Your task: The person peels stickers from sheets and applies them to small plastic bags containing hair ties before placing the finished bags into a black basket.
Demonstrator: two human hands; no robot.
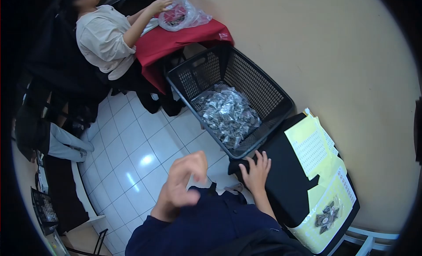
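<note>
My left hand (182, 181) is raised in front of my dark blue top, its fingers curled with a gap between thumb and fingertips and nothing visible in it. My right hand (258, 172) rests with spread fingers at the edge of the black-covered table (281, 181), just below the near corner of a dark plastic basket (259, 80). Inside the basket lies a heap of small clear packets (228, 113). Yellow and white printed sheets (307, 146) lie on the table to the right, and a clear bag of dark pieces (327, 217) sits on the lower sheet.
A person (103, 40) stands at a red-covered table (184, 38), one hand at a clear plastic bag (187, 16). Another person's legs (66, 144) show at the left. A small black basket (44, 207) is at lower left. White tiled floor (140, 146) lies between.
</note>
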